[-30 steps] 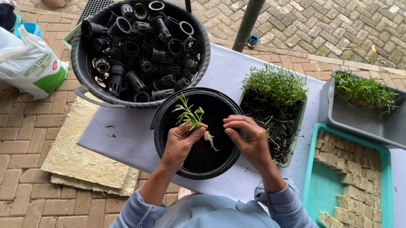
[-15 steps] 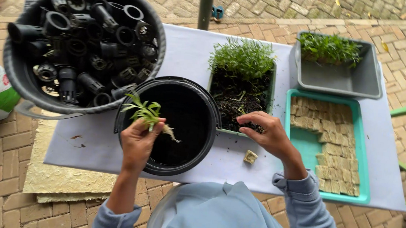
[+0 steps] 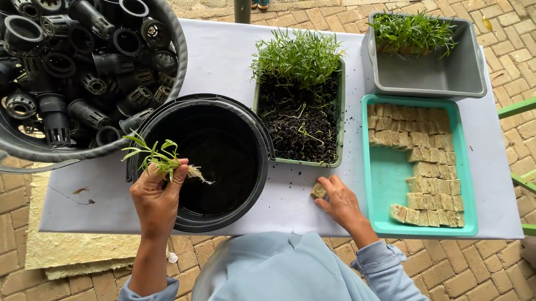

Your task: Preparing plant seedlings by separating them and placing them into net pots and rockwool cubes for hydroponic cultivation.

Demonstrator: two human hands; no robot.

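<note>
the left hand (image 3: 157,193) is clamped on a small seedling (image 3: 156,156), pinched between thumb and fingers, leaves up and to the left, pale roots trailing right over the rim of the black bucket (image 3: 213,159). the right hand (image 3: 342,201) lies on the grey table (image 3: 224,58), fingertips touching a small tan cube (image 3: 319,191); whether they have closed on it i cannot tell. the hands are well apart, the bucket between them.

the cube lies on the table just left of the teal tray (image 3: 387,179), which holds rows of like cubes along its top and right. behind the bucket a green tray (image 3: 339,130) holds dark soil and a clump of sprouts (image 3: 297,57); a grey bin (image 3: 433,74) with more sprouts sits at the far right. a large tub (image 3: 179,67) of black net cups (image 3: 65,58) stands at the left, overhanging the table.

by my reading, the step in hand is pairing the seedling with a cube. the next move would call for a light pinch on the cube, then bringing the hands together without crushing the roots.
</note>
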